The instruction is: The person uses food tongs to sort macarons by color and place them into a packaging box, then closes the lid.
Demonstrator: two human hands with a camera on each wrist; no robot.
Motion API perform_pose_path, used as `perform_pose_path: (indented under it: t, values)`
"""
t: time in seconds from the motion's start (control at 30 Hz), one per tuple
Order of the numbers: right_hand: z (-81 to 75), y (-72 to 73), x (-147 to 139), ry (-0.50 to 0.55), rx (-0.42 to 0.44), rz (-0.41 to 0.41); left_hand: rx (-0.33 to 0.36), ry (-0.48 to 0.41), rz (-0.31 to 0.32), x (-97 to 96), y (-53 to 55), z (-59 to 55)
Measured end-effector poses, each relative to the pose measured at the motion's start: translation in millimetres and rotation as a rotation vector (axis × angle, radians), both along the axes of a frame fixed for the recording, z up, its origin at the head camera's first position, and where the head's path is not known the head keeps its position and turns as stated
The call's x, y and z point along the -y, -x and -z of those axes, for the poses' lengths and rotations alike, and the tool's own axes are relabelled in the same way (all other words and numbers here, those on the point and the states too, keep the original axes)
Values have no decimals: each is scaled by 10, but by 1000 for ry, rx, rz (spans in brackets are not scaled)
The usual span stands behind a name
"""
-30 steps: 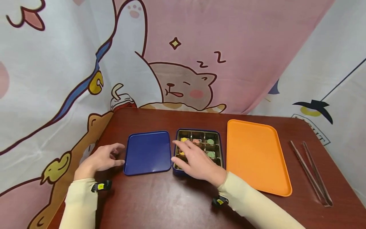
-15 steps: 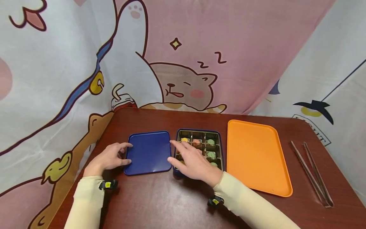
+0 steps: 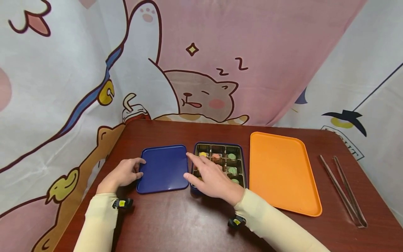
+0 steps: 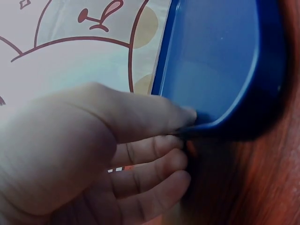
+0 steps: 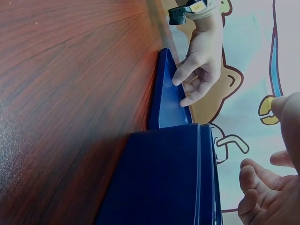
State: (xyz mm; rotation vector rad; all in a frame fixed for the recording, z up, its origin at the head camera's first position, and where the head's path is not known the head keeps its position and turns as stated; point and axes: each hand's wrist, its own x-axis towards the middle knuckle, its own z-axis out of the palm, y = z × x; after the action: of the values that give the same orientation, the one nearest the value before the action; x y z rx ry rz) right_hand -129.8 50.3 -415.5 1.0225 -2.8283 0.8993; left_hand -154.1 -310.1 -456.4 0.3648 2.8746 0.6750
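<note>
At its left edge, my left hand (image 3: 124,173) pinches a flat blue lid (image 3: 163,168) that lies on the table. In the left wrist view, the thumb (image 4: 173,117) is over the lid's rim and the other fingers are curled outside it. My right hand (image 3: 215,178), its fingers loosely extended, hovers over the blue box (image 3: 245,164) to the lid's right and holds nothing. Inside the box, a gold divided insert carries small sweets, among them a yellow one (image 3: 203,154), a pink one (image 3: 216,156) and a green one (image 3: 232,156). The right hand hides part of the insert.
An orange tray (image 3: 283,171) lies right of the box. Beyond it are metal tongs (image 3: 359,218), their tips pointing to the back. A cartoon-print cloth (image 3: 267,52) hangs behind the dark red wooden table (image 3: 163,224).
My left hand has moved right to the lid's left edge, and its fingers have drawn closer together on it. My right hand has shifted slightly left over the box.
</note>
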Motion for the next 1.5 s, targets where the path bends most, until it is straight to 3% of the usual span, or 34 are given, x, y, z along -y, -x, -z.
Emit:
perform_pose_path:
  t: [0.33, 0.77, 1.17, 1.5]
  values:
    - [6, 2, 2, 17, 12, -10, -72, 24, 12, 26, -15, 40]
    - [5, 7, 7, 15, 24, -12, -95, -9, -13, 105, -81, 18]
    - [17, 10, 9, 3, 40, -7, -148, -12, 1, 138, -95, -116]
    - [33, 28, 13, -10, 1, 9, -155, -82, -18, 81, -183, -325]
